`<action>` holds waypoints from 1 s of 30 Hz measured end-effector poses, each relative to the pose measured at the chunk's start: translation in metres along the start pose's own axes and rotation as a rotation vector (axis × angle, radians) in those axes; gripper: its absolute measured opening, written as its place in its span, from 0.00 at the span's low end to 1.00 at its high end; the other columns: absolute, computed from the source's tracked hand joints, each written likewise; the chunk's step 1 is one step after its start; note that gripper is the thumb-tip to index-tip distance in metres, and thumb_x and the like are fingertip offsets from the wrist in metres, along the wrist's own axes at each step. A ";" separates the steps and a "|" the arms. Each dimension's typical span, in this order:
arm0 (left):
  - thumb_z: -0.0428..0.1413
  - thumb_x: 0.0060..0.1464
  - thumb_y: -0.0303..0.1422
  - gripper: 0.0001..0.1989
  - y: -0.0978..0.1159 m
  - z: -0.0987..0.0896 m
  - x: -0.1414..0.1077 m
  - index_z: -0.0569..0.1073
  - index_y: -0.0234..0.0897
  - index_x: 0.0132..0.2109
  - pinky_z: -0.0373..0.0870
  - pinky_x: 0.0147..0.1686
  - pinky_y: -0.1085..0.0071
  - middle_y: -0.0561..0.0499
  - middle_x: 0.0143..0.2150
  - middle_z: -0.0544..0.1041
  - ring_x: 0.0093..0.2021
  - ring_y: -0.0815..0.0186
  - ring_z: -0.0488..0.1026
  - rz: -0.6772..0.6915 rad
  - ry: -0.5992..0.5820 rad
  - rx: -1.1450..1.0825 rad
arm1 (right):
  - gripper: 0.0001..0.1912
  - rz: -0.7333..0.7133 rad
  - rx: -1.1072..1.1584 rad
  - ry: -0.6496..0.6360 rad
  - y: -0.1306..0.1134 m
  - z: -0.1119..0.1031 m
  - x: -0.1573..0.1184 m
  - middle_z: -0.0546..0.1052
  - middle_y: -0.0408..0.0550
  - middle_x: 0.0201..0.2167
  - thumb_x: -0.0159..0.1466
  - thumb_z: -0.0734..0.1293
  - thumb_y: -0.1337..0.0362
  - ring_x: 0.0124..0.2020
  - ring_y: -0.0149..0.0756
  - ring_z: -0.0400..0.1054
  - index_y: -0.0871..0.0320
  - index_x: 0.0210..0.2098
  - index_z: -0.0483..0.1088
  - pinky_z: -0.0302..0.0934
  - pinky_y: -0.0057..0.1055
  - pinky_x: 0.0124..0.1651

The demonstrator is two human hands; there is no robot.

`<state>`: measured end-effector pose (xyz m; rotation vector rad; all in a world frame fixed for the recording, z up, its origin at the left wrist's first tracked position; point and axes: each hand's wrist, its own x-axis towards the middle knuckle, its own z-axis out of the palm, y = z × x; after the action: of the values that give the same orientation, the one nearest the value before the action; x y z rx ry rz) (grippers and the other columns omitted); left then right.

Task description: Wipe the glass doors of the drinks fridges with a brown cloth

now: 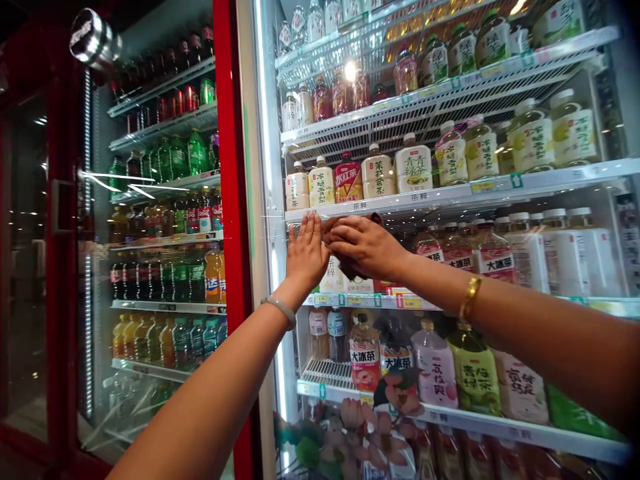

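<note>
My smooth grey bangle (279, 313) sits on one wrist, a shiny gold bracelet (471, 298) on the other. Left hand (307, 252) is flat at frame centre, fingers straight and close together, palm toward the glass. Right hand (364, 245) is just beside it, fingers bent over a brown cloth (354, 270) — soft-looking, crumpled, poking out above and below them. Can't tell if I'm pinching it or only pressing.

Edges: pale door frame (249, 160) runs upright left of my hands, red post (233, 200) beyond it; flat glass carries on above and right. Behind it, wire shelves with white front rails (400, 198) and rounded plastic bottles (419, 167). Second cooler, left of frame, holds more bottles (197, 152).

Most of the cloth is covered by my fingers; pink flower shapes (353, 413), lower centre, are blurry — print or reflection unclear. Right forearm is cut off at the right edge.
</note>
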<state>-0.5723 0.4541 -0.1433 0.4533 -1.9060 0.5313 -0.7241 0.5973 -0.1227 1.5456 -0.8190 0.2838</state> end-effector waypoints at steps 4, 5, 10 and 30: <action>0.42 0.67 0.33 0.35 -0.016 0.002 -0.010 0.46 0.32 0.78 0.39 0.79 0.47 0.41 0.81 0.47 0.81 0.56 0.43 0.055 -0.008 0.012 | 0.18 -0.025 0.004 -0.022 0.013 -0.012 -0.013 0.75 0.44 0.62 0.73 0.62 0.57 0.65 0.43 0.63 0.49 0.60 0.72 0.62 0.45 0.70; 0.42 0.67 0.33 0.35 -0.018 0.002 -0.010 0.46 0.33 0.78 0.39 0.79 0.47 0.41 0.81 0.47 0.81 0.56 0.43 0.057 -0.004 0.007 | 0.19 0.033 -0.002 -0.009 0.018 -0.012 -0.008 0.74 0.46 0.62 0.72 0.62 0.57 0.65 0.44 0.64 0.51 0.61 0.71 0.62 0.46 0.70; 0.43 0.66 0.30 0.34 -0.019 0.002 -0.001 0.50 0.28 0.77 0.40 0.79 0.47 0.39 0.80 0.48 0.81 0.55 0.43 -0.012 0.016 -0.022 | 0.23 0.327 0.057 0.095 0.013 0.017 0.045 0.72 0.57 0.64 0.72 0.61 0.58 0.67 0.50 0.61 0.59 0.63 0.69 0.54 0.53 0.75; 0.42 0.72 0.48 0.36 -0.061 0.007 -0.027 0.40 0.47 0.79 0.35 0.80 0.53 0.51 0.82 0.39 0.81 0.60 0.37 0.019 0.272 -0.522 | 0.24 0.379 0.235 0.034 -0.023 0.069 0.105 0.68 0.52 0.69 0.74 0.52 0.63 0.75 0.42 0.52 0.56 0.64 0.68 0.44 0.48 0.82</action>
<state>-0.5353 0.4015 -0.1611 0.0193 -1.7014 0.0863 -0.6535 0.4969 -0.0868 1.5893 -1.0811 0.7026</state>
